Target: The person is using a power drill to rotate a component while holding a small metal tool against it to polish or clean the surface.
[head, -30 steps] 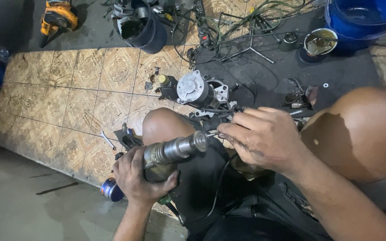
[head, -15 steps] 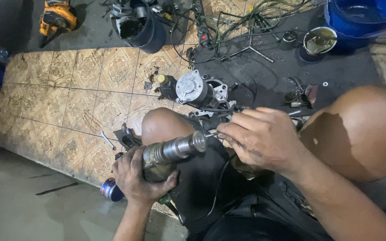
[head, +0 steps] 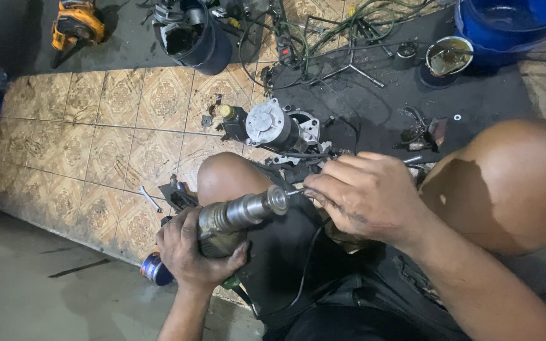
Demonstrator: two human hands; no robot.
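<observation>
The left hand (head: 192,252) at seven o'clock wraps tight round a metal drill body (head: 238,216), heavy, stiff, likely greasy; best gripped mid-barrel. The right hand (head: 368,199) pinches a thin bit (head: 294,191) at its chuck. Beyond, twelve o'clock, a motor housing (head: 276,126) lies on tiles

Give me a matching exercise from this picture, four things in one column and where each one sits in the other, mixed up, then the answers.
Things:
1. metal shaft
2. yellow tool
3. blue tub
4. small wrench

Places:
A. top right corner of the floor
B. on the tiles beside the left knee
C. gripped in the left hand, its tip at the right hand
D. top left, on the dark mat

Pairs: 1-C, 2-D, 3-A, 4-B
</observation>
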